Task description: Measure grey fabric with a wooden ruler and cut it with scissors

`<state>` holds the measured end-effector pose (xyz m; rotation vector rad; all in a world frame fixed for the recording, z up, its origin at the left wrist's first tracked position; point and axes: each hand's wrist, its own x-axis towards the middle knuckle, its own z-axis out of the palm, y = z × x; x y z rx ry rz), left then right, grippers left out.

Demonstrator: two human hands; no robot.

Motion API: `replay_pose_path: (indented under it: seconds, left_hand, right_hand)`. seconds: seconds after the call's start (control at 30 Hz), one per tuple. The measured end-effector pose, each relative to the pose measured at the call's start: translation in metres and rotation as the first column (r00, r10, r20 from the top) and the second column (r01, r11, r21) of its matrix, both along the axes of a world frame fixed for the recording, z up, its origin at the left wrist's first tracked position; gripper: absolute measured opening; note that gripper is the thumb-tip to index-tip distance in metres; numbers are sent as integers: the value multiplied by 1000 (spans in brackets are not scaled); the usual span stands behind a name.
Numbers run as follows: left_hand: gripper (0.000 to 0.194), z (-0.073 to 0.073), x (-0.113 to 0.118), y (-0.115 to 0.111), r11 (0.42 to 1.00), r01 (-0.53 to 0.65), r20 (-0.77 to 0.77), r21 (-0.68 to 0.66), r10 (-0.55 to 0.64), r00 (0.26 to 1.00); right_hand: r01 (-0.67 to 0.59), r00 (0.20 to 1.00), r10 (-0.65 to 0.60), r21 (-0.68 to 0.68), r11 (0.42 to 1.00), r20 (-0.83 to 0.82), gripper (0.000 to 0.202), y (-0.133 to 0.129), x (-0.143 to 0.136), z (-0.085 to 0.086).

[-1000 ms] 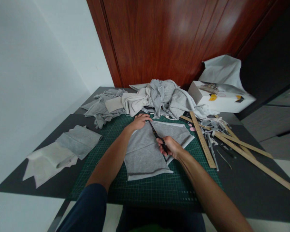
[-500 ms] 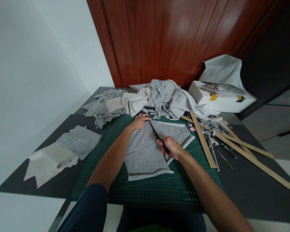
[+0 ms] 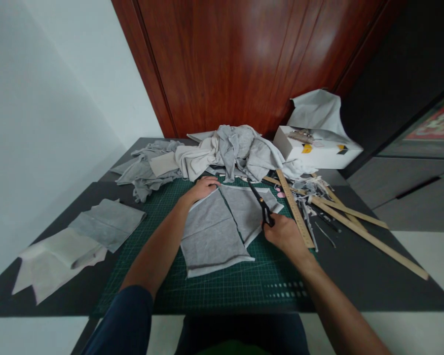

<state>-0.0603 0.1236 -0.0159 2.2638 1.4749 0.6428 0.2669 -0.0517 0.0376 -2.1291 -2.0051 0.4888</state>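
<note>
Grey fabric (image 3: 214, 231) lies on the green cutting mat (image 3: 222, 291), with a narrow cut running from its top edge down to its lower right. Right of that cut is a smaller grey piece (image 3: 249, 209). My left hand (image 3: 204, 187) rests flat on the fabric's upper left corner, fingers stretched out. My right hand (image 3: 281, 230) is wrapped round the handles of black scissors (image 3: 261, 201), whose blades point up and left above the smaller piece.
Crumpled grey and cream cloths (image 3: 207, 155) are heaped at the back. Wooden rulers (image 3: 294, 209) and scraps lie on the right, near a white box (image 3: 314, 150). Folded fabric pieces (image 3: 107, 222) lie at the left.
My right hand has moved right with the scissors, away from the cut line. The gap between the two fabric pieces now shows along its length. The view has shifted slightly.
</note>
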Motion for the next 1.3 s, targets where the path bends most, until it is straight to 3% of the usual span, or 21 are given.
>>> replay_pose_path:
  seconds: [0.27,0.43,0.6,0.9,1.03,1.13,1.3]
  left_hand:
    - [32,15,28,-14,998,8,-63,63,-4,998]
    - [33,22,44,-22,998,29,-137,47,-22,990]
    - [34,25,48,-32,999,27,-217,37,-18,976]
    - [34,21,50,-53,1000,-9,-245,14,12,969]
    - [32,25,51,-58,998,-8,-196,59,19,981]
    - [31,35,64,-60,995,-15,-158,100,31,987]
    - [39,45,103,-56,997,-54,-186,56,63,980]
  right_hand:
    - [233,966,-236,35,972,106,38,-2,38,8]
    - [254,955,-256,33,967,150,34,-2,48,10]
    - [266,948,-254,-38,963,191,34,1,39,15]
    - [120,960,-54,-227,966,276,43,21,34,21]
    - [73,954,-26,-147,986,297,42,25,30,29]
    - [38,965,-30,-28,999,259,36,29,16,29]
    - [-67,981,87,-121,990,174,36,40,-10,16]
